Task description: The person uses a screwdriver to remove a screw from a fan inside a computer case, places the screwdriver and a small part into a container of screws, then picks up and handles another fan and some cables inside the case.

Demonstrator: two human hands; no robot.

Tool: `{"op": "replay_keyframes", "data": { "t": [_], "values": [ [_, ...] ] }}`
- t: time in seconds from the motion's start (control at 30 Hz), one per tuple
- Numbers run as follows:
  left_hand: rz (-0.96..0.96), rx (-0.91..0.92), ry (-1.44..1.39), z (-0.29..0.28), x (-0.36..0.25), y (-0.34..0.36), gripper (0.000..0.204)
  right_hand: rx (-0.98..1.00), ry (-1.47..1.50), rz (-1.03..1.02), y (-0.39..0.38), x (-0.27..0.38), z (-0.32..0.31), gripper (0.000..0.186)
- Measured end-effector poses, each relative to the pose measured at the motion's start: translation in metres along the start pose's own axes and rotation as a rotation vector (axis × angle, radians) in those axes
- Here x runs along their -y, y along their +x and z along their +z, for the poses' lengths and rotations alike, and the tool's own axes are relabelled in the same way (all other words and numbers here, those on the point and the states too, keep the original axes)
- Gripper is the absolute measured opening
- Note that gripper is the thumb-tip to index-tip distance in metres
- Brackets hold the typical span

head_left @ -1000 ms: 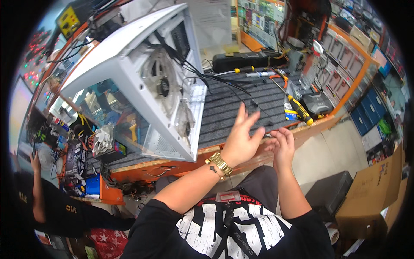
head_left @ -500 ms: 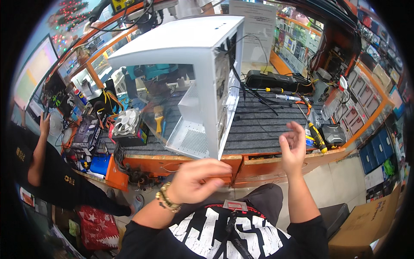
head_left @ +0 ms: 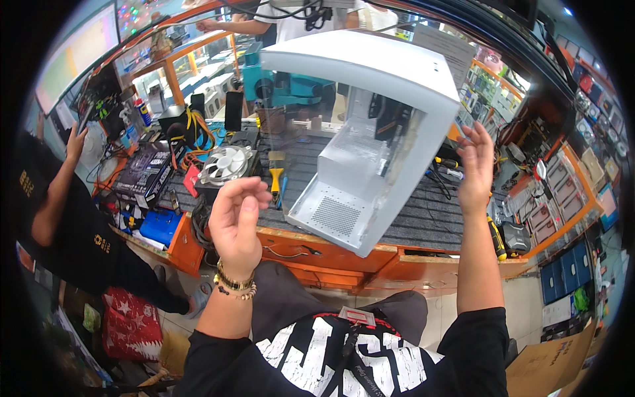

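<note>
A white computer case point(head_left: 377, 56) stands on the ribbed dark mat in the middle, turned at an angle. Through its clear side I can see a perforated floor point(head_left: 334, 215) and a shroud inside. My left hand point(head_left: 238, 221), with bracelets at the wrist, is raised near the case's front left, fingers loosely curled and apart, holding nothing. Beside the case's right side, my right hand point(head_left: 476, 169) is up with its fingers spread; a gap to the case seems to show. A white fan cooler point(head_left: 228, 164) and a yellow-handled paintbrush point(head_left: 275, 182) lie left of the case.
A motherboard box point(head_left: 147, 173) and a blue case point(head_left: 161, 228) are at the left. Screwdrivers, one yellow and black point(head_left: 496, 238), lie right near a dark box point(head_left: 516, 238). Drawers point(head_left: 324, 255) front the bench. A person in black point(head_left: 73, 212) stands left, holding a phone.
The case has turned so its clear side faces me more. My left hand has moved left and up, away from the case's front corner. My right hand has risen beside its right side.
</note>
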State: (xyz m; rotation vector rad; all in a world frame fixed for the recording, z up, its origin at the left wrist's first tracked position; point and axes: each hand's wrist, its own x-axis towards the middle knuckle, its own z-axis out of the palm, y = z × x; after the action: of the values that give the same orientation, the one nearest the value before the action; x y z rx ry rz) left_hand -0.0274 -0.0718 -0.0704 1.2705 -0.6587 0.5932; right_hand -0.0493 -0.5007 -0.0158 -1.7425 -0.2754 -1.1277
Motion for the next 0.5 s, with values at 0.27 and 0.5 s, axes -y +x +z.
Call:
{"op": "replay_keyframes", "data": {
  "t": [0.27,0.5],
  "values": [
    [-0.028,0.04,-0.038,-0.001,0.006,0.041,0.043,-0.081,0.304,0.148,0.029,0.02,0.024,0.077],
    [-0.02,0.058,-0.069,0.025,-0.001,0.084,0.054,-0.107,0.194,0.53,0.112,-0.04,0.026,0.083]
  ]
}}
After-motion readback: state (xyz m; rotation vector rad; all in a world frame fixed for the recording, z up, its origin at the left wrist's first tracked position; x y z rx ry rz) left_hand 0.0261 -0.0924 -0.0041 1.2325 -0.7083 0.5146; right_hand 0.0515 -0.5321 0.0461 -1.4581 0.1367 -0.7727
